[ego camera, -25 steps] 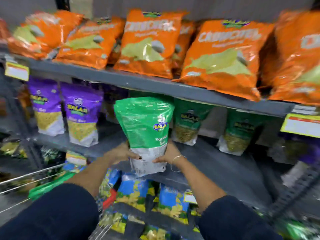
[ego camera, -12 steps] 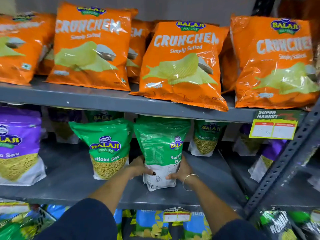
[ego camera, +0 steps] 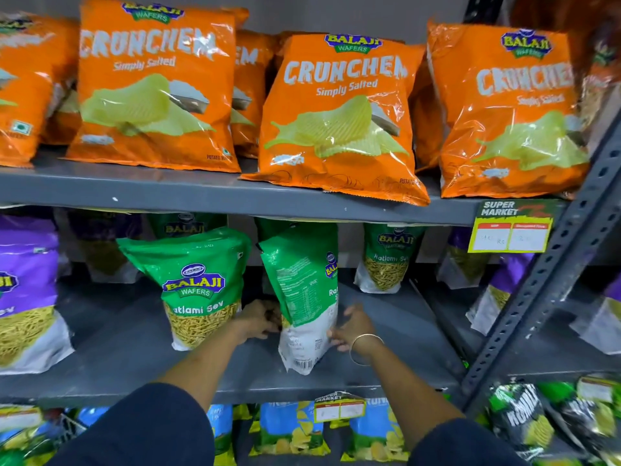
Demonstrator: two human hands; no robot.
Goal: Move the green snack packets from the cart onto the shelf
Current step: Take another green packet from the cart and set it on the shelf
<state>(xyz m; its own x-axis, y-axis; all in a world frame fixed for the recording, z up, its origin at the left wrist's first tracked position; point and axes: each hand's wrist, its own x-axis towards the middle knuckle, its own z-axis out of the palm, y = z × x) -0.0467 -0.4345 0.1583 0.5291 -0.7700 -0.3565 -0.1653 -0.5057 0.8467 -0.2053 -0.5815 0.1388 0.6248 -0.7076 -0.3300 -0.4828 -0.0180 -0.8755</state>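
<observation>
1. A shop aisle with grey metal shelving: the middle shelf [ego camera: 134, 344] holds stand-up pouches, the board above it carries orange crisp bags [ego camera: 339, 119], and blue and green bags fill the row below.

2. The green packet [ego camera: 302, 290] being placed stands upright on the middle shelf near its front edge, its long axis vertical, turned so that its printed back and one edge face the camera and not its front.

3. The left hand [ego camera: 257, 322] presses against the packet's lower left side, partly tucked behind it; the right hand [ego camera: 347, 326], with a bangle on its wrist, cups the lower right side. Both hold the packet at its white base, fingers curled, one to each side at about the same reach.

4. The move ahead seems to turn on that twist: the packet lies straight ahead between the hands, just to the right of a front-facing green neighbour [ego camera: 198, 284], close to it, though I cannot tell whether they touch. It probably wants rotating to face forward.

5. Count: at least four green packets on this shelf, namely the held one, the neighbour, one behind it [ego camera: 184, 227] and one farther back right [ego camera: 386, 260]. Four orange bags stand in front, with more behind. The cart is not in view.
</observation>
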